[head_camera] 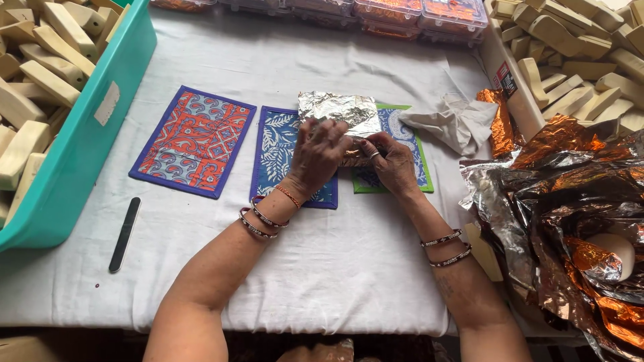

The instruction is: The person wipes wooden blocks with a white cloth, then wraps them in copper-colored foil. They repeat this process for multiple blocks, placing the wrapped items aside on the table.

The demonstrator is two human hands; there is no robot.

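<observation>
Wrapping in progress: a silver foil sheet (pixel 339 112) is pinched closed by the left hand (pixel 320 153) and right hand (pixel 389 159) over patterned mats (pixel 285 151). Judged next: firm creasing of the loose foil edge.

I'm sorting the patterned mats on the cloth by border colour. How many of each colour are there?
Purple-bordered orange mat: 1
Purple-bordered blue mat, under the left hand: 1
Green-bordered mat, under the right hand and the silver foil: 1
Total: 3

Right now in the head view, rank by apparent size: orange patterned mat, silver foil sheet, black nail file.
1. Orange patterned mat, clearly largest.
2. Silver foil sheet, partly hidden by the hands.
3. Black nail file, long but thin.
</observation>
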